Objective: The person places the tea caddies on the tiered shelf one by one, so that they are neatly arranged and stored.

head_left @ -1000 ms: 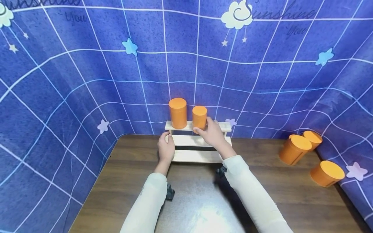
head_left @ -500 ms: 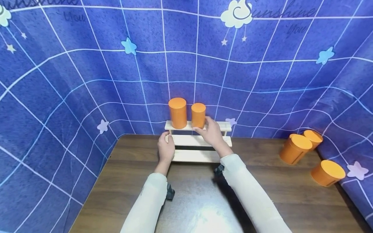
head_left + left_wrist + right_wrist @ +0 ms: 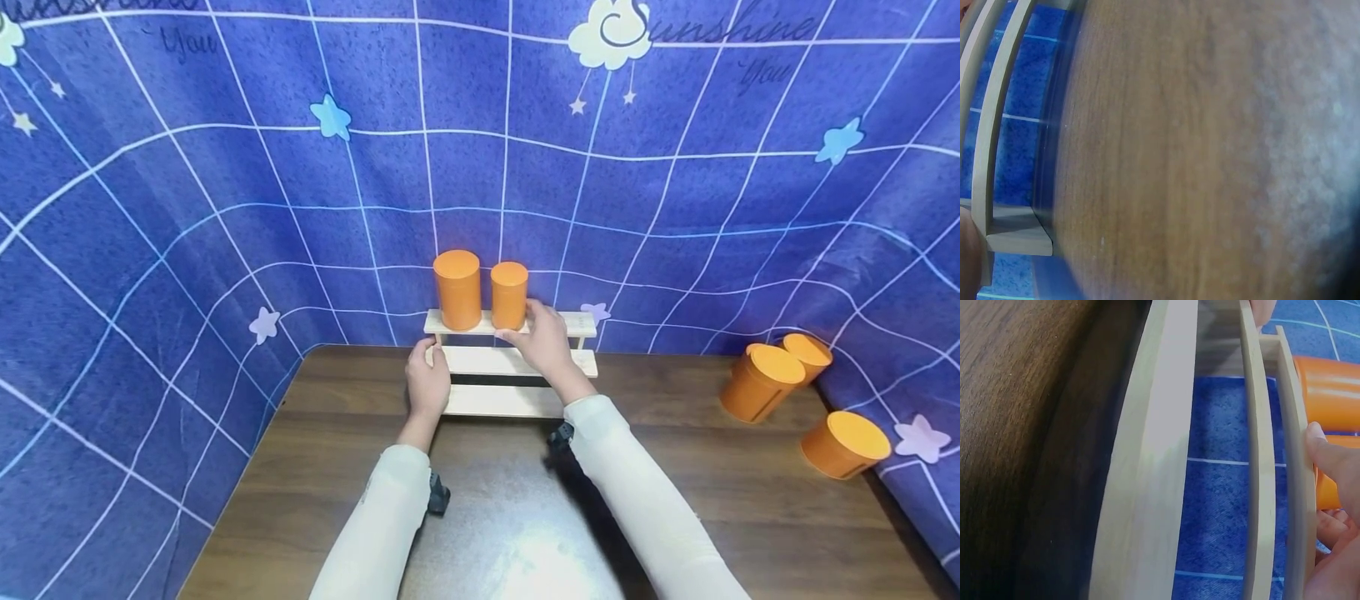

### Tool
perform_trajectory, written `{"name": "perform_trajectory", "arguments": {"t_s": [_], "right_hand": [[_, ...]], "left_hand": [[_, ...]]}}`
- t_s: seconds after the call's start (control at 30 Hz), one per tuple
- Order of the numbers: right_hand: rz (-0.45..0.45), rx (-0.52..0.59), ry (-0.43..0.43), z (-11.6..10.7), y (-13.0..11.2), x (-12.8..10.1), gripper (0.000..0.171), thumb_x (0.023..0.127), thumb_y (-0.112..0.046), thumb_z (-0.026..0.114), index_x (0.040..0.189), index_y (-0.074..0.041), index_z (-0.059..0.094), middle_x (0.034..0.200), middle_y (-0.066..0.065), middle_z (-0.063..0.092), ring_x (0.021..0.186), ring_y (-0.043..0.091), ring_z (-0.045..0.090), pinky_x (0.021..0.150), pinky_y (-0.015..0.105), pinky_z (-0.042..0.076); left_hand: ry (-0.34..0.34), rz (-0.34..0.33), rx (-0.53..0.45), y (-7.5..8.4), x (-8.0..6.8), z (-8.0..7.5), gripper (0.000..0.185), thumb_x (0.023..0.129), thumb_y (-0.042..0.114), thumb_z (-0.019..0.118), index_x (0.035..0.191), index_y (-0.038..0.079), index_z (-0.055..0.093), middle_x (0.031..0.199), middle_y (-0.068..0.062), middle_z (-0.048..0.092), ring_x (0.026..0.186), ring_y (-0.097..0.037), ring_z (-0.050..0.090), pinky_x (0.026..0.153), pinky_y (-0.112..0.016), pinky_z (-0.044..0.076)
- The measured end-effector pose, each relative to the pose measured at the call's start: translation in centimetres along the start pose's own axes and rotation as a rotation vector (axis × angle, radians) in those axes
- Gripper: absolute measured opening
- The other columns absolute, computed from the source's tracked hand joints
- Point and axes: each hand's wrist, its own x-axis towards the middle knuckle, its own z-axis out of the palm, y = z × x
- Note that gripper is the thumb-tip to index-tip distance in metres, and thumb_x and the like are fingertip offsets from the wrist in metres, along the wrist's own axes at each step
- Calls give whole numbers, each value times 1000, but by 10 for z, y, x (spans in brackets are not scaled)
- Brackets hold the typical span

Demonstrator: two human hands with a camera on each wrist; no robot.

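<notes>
A three-step wooden display rack point(image 3: 502, 402) stands at the back of the table. In the head view, my left hand point(image 3: 427, 382) grips its left end. The left wrist view catches only part of that hand point(image 3: 969, 256) beside the rack's end piece. On the top step stand two orange canisters: a larger one point(image 3: 459, 292) at left and a smaller one point(image 3: 509, 293) just to its right. My right hand point(image 3: 546, 343) holds the smaller canister low down; in the right wrist view the thumb lies across its front near the base, with fingers behind.
Several more orange canisters are grouped at the table's right: a tall one point(image 3: 759, 387), another behind it point(image 3: 810, 358) and a short one point(image 3: 844, 446) nearer the front. A blue star-patterned cloth point(image 3: 675, 208) hangs behind the wooden table point(image 3: 480, 500).
My right hand has shifted slightly left, and the smaller canister has moved back and left on the top step, closer to the larger one. The left hand stays in place.
</notes>
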Motion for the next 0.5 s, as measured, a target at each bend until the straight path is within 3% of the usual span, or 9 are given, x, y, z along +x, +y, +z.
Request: {"name": "perform_trajectory", "arguments": {"t_s": [0.5], "right_hand": [[14, -46, 18, 3, -1, 0, 75, 73, -50, 84, 131, -10, 59, 122, 12, 70, 118, 33, 59, 107, 47, 42]], "left_hand": [[8, 1, 2, 6, -2, -1, 25, 100, 17, 54, 118, 5, 66, 117, -17, 69, 115, -32, 62, 102, -46, 47]]}}
